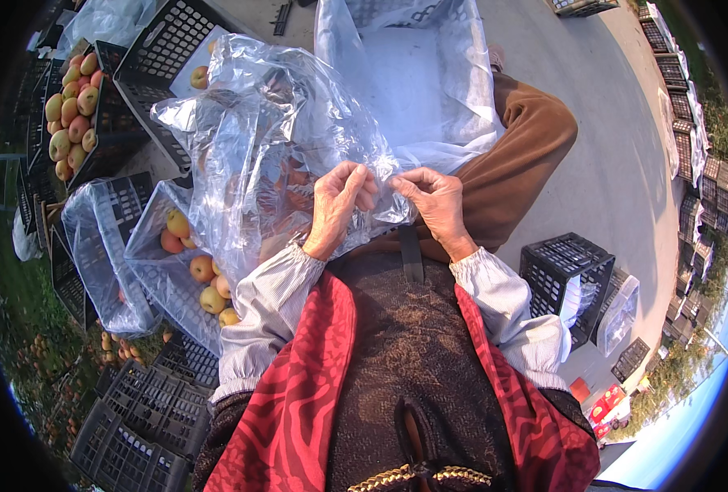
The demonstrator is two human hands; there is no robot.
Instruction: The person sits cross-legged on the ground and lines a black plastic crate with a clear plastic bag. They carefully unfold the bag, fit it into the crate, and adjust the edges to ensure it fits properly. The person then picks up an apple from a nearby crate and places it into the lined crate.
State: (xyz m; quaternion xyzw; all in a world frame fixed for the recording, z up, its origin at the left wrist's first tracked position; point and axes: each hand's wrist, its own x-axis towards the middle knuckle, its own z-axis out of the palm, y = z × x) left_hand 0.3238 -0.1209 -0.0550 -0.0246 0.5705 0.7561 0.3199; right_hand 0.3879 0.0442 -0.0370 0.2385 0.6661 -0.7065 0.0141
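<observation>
A large sheet or bag of clear plastic film [247, 141] lies crumpled over my lap and to the left. My left hand [341, 200] is at its gathered edge, thumb against bent fingers. My right hand [433, 200] pinches the same edge a short way to the right, thumb and forefinger together. Bunched film shows between the two hands. Just ahead of them stands a crate [490, 80] lined with thin white sheeting, and a pale flat bottom shows inside it. What lies beneath the crumpled film is blurred by glare.
At the upper left, a black plastic crate [115, 147] holds heaped apples [72, 114]. A film-lined crate [149, 246] at left contains several apples [201, 269]. Empty black crates [149, 400] lie lower left. Another black crate [567, 286] stands right on the concrete ground [610, 141]. Crate stacks [684, 147] line the far right.
</observation>
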